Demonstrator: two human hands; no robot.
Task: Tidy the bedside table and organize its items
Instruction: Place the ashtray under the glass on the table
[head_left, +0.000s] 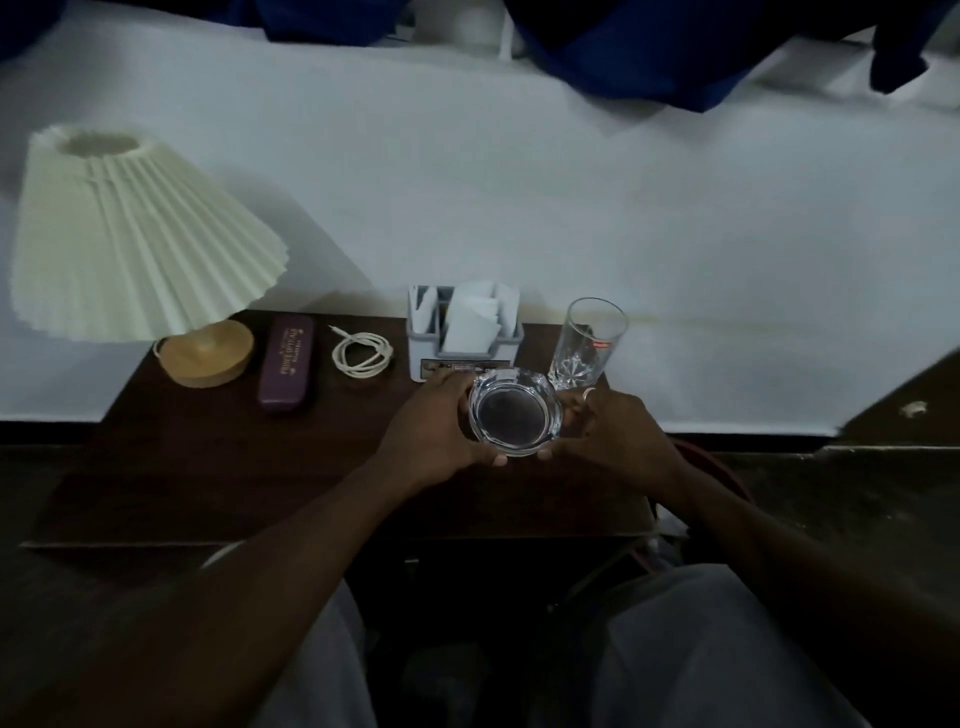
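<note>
A clear glass ashtray (514, 413) is held between both hands over the dark wooden bedside table (218, 467). My left hand (434, 431) grips its left rim, and my right hand (615, 434) grips its right rim. Behind it stands a grey organizer (462, 351) with white paper packets, and a tall empty drinking glass (587, 343) is at the right. A coiled white cable (362, 353), a purple glasses case (287, 364) and a lamp with a pleated cream shade (140, 239) on a round wooden base (206, 353) stand in a row to the left.
The table stands against a white wall (571, 208). Blue cloth (649, 47) hangs at the top of the view. A dark floor and skirting lie to the right, and my knees in grey trousers (717, 649) are below the table's front edge.
</note>
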